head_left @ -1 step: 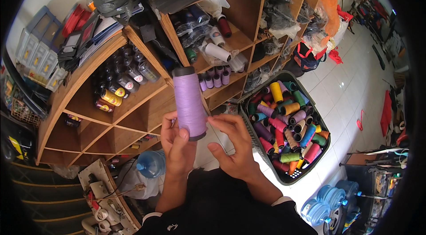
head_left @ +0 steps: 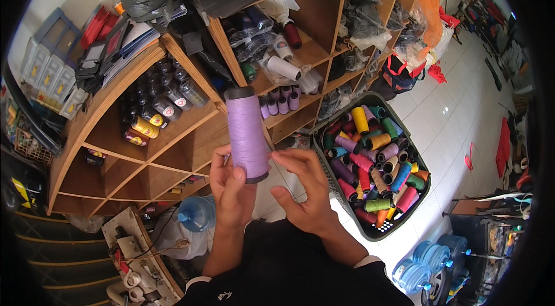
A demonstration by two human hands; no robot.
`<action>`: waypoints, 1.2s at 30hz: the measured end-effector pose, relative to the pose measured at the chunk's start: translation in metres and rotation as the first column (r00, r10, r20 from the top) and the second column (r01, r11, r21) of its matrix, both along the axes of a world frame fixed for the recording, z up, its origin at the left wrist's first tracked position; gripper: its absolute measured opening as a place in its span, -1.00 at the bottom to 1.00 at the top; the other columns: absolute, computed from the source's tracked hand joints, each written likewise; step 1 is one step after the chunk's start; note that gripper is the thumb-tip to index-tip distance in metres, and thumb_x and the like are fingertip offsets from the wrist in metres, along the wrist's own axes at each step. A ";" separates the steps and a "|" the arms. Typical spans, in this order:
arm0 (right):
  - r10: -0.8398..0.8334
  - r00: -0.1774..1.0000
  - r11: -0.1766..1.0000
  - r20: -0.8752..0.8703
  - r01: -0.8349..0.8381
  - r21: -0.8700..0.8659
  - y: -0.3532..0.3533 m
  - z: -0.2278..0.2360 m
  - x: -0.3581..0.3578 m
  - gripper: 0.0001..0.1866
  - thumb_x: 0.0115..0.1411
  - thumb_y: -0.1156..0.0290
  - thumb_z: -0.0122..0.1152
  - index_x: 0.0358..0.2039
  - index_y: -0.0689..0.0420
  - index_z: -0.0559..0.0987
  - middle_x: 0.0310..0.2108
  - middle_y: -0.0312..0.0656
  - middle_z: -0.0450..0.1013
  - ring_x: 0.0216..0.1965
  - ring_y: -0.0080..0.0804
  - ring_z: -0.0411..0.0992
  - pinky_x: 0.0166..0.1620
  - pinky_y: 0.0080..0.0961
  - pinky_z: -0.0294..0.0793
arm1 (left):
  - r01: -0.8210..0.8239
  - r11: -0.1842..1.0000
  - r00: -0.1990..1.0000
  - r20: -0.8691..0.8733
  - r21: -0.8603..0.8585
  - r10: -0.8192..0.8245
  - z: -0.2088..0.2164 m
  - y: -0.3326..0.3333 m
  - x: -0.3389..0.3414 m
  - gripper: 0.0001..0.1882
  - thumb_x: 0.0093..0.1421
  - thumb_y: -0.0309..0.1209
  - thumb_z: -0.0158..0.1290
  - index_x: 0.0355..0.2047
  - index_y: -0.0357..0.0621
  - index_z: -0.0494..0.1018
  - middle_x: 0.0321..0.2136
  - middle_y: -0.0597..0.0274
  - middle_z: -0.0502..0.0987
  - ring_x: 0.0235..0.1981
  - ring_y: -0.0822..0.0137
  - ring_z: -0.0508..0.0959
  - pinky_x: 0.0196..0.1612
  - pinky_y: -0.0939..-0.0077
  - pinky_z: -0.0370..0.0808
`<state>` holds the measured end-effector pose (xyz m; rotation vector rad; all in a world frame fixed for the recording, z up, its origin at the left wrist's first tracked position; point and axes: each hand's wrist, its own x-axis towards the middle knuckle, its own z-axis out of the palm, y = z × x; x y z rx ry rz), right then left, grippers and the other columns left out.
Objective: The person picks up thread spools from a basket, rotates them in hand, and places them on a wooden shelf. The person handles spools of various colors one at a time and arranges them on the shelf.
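A tall spool of lilac thread [head_left: 247, 132] with dark ends stands almost upright in my left hand [head_left: 233, 187], whose thumb and fingers close round its lower part. My right hand [head_left: 303, 193] is just right of the spool, fingers bent and apart, thumb spread away, with nothing in it. The right index fingertip is close to the spool's side; whether it touches I cannot tell. Behind the spool, several smaller lilac spools [head_left: 280, 102] sit together in a shelf compartment.
A dark basket [head_left: 421, 202] full of coloured thread spools stands on the tiled floor to the right. The wooden shelf [head_left: 167, 158] ahead holds dark bottles [head_left: 167, 95], wrapped bundles and white spools [head_left: 283, 67]. Blue water jugs [head_left: 196, 213] are at lower left and lower right. A sewing machine [head_left: 130, 254] is at lower left.
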<state>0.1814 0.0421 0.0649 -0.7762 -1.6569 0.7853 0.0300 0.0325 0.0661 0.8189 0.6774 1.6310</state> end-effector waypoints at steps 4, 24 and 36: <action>0.018 1.000 0.999 -0.021 -0.018 0.030 0.001 0.002 -0.001 -0.49 0.08 0.39 0.32 0.08 0.13 0.50 -0.04 -0.02 0.33 -0.04 -0.16 0.35 -0.06 -0.38 0.38 | 0.032 0.999 0.996 0.086 0.013 -0.033 -0.004 0.004 0.000 -0.53 0.24 -0.29 0.09 0.05 -0.22 0.19 -0.10 -0.03 0.47 -0.07 0.16 0.53 0.06 0.24 0.42; -0.046 0.999 0.996 -0.027 0.043 -0.082 0.001 0.000 0.004 -0.53 0.00 0.45 0.38 -0.02 0.12 0.54 -0.07 -0.04 0.31 -0.04 -0.18 0.35 -0.05 -0.36 0.39 | 0.168 0.984 0.973 0.171 -0.062 -0.155 -0.007 0.005 0.003 -0.43 0.25 -0.22 0.02 0.17 -0.17 0.13 0.13 -0.23 0.29 0.05 0.08 0.46 0.07 0.10 0.45; -0.225 0.965 0.974 -0.135 0.227 -0.005 -0.003 0.005 -0.002 -0.68 -0.04 0.49 0.45 -0.24 0.20 0.57 -0.25 -0.10 0.43 -0.24 -0.29 0.47 -0.14 -0.46 0.44 | 0.176 0.984 0.976 0.129 0.013 -0.176 -0.010 0.001 0.011 -0.26 0.10 -0.36 0.02 0.28 -0.24 0.01 0.15 -0.28 0.25 0.15 -0.06 0.36 0.19 0.10 0.34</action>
